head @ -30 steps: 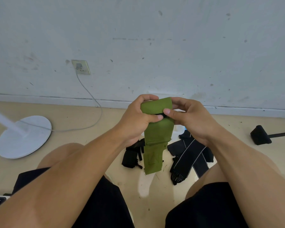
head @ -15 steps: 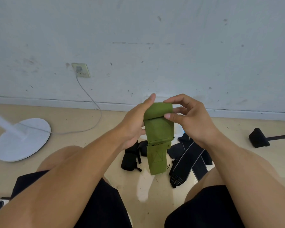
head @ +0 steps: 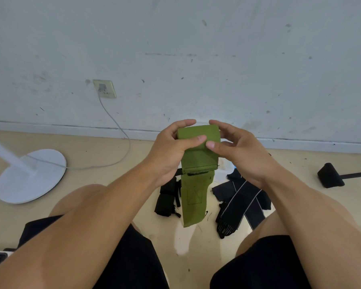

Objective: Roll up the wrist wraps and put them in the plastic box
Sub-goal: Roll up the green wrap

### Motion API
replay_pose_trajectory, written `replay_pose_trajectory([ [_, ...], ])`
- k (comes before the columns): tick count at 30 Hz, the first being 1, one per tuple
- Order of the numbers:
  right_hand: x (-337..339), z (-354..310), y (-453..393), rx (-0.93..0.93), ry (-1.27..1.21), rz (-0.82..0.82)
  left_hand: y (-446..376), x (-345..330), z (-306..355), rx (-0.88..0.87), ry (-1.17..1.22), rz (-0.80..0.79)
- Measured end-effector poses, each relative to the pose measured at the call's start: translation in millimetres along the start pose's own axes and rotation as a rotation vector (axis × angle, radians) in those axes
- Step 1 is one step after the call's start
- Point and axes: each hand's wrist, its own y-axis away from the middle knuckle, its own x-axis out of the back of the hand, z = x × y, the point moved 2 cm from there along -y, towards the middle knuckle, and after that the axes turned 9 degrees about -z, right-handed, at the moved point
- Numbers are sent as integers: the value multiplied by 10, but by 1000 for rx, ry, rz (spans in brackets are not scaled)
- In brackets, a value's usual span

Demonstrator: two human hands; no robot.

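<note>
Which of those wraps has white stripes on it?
The black striped wrap on the floor at right; the green wrap and the black wrap are plain.

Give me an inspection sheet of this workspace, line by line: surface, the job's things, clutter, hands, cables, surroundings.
Surface: beige floor, with dark specks and a glare patch.
Job's things: green wrist wrap partly rolled at the top, tail hanging loose; black wrist wrap and black striped wraps lying on the floor; a translucent object behind the green wrap, possibly the plastic box, mostly hidden.
Clutter: black padded handle at right.
Hands: left hand and right hand both pinch the green roll.
Cables: white cable from wall socket to the fan base.
Surroundings: scuffed white wall.
</note>
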Motion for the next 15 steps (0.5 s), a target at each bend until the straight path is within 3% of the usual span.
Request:
replay_pose_trajectory([
  [3,-84,42,14,-60,-6,-69,8,-26,-43,15,19,12],
  [7,-142,127,40,-137,82,-76,6,-56,-169,15,-189,2],
  [15,-5,109,22,-1,102,-9,-11,-39,-91,-35,-211,7],
])
